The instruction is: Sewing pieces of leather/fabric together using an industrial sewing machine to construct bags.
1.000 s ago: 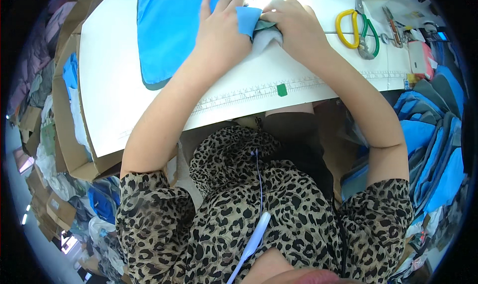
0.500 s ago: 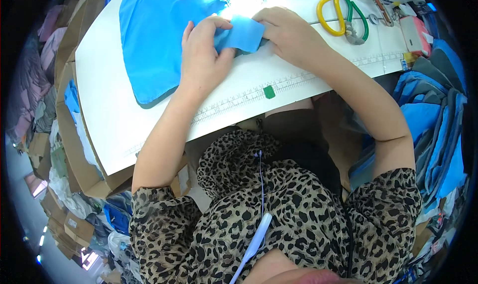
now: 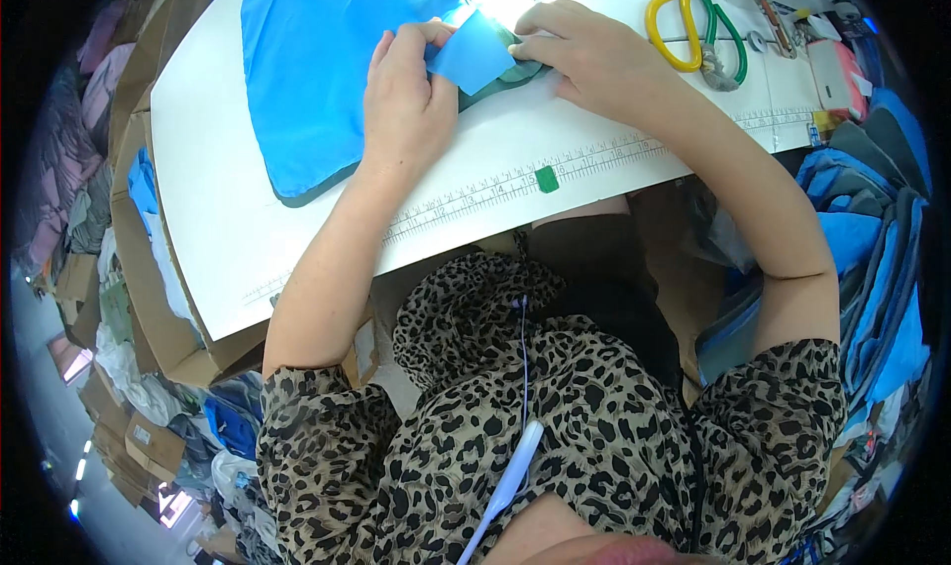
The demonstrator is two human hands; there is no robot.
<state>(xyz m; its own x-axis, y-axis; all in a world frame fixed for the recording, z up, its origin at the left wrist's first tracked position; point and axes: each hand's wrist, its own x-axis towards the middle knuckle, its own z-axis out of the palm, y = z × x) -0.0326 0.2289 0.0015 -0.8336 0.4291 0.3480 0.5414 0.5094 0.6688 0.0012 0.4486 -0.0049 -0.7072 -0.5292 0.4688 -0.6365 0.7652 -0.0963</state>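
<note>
Two hands, left hand (image 3: pixel 404 104), right hand (image 3: pixel 584 55), folded blue fabric piece (image 3: pixel 474 54)

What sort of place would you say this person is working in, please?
Most likely a garment sewing workshop. Both hands, the left hand and the right hand, fold a small blue fabric piece on a white worktable with a printed ruler edge; scissors lie nearby, and stacked blue cloth sits alongside.
</note>
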